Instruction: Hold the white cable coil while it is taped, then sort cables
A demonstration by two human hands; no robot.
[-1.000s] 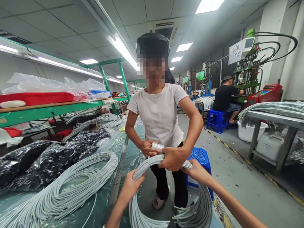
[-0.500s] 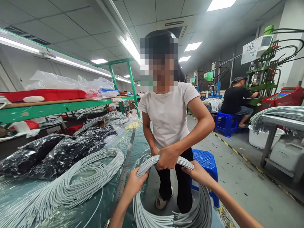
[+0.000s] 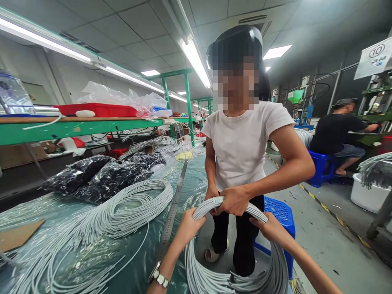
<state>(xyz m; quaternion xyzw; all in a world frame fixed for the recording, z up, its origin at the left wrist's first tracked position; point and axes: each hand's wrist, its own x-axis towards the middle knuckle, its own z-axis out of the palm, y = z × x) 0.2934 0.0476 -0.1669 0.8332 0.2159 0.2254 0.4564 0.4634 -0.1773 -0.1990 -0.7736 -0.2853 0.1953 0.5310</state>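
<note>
The left hand (image 3: 190, 226) grips the left side of the grey cable coil (image 3: 235, 277), fingers curled over the strands; a wristwatch (image 3: 158, 277) sits on that wrist. The right hand (image 3: 271, 228) grips the right side of the same coil. The coil hangs as an upright loop between both hands, beyond the edge of the counter (image 3: 196, 179), with its cut ends bunched at the bottom.

A co-worker in a white T-shirt (image 3: 241, 143) stands opposite, both of that person's hands (image 3: 234, 200) closed on the top of the coil, between the wearer's two hands.

Compared with the picture half a second earlier, the grip of both own hands is unchanged. The co-worker's hands remain on the top arc. The view has shifted left and closer: the co-worker appears larger and further right, and more of the counter is visible.

On the counter, a second loose grey cable coil (image 3: 134, 204) lies flat beside a steel ruler (image 3: 174, 204). Black bagged parts (image 3: 101, 177) lie behind it. A blue stool (image 3: 280, 212) stands just behind the co-worker. A seated person in a black shirt (image 3: 335, 130) works well apart at the right.
</note>
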